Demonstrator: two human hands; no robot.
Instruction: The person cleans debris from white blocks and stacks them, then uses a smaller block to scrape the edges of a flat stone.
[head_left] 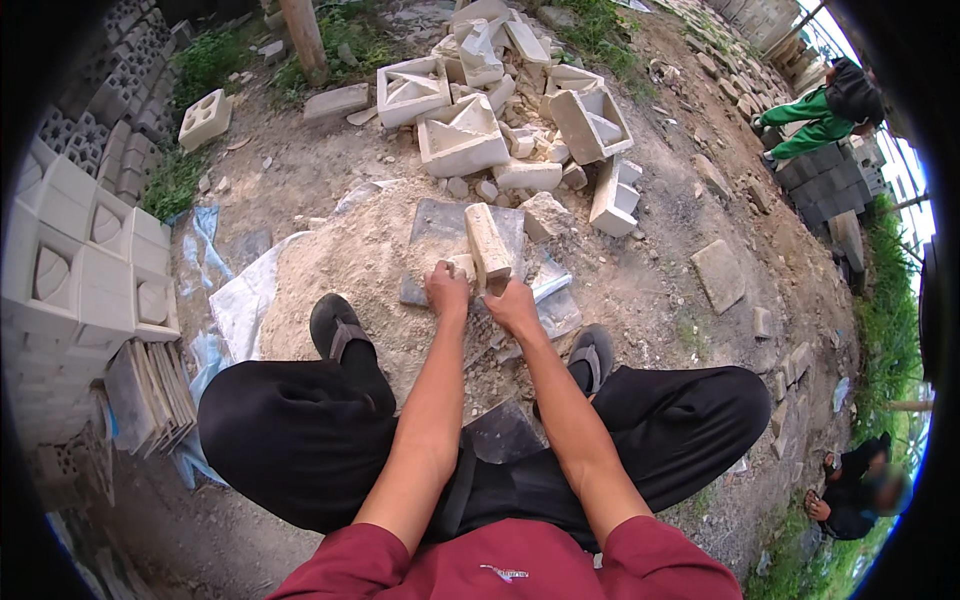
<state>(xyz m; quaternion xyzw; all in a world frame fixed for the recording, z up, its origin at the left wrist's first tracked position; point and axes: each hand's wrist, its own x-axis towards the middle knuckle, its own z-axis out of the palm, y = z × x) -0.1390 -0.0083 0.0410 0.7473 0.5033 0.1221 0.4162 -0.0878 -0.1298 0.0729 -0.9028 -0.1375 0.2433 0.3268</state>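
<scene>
Over a dark, dusty slab (424,224) on the ground lies a long, squared block (486,238), coated in pale powder and brown at its near end. My right hand (514,307) is closed at that near end; its fingertips are partly hidden. Just left of the block, my left hand (446,287) curls its fingers around a small pale chunk (462,264), which sits close to the block's side. Pale rubble powder (335,262) is heaped beside the slab, to the left of my hands.
Broken moulded blocks (463,140) are piled beyond the slab. White patterned blocks (85,225) and leaning boards (152,390) stand at left. My sandalled feet flank the work spot. A dark plate (503,432) lies between my legs. Two people (815,115) are at right.
</scene>
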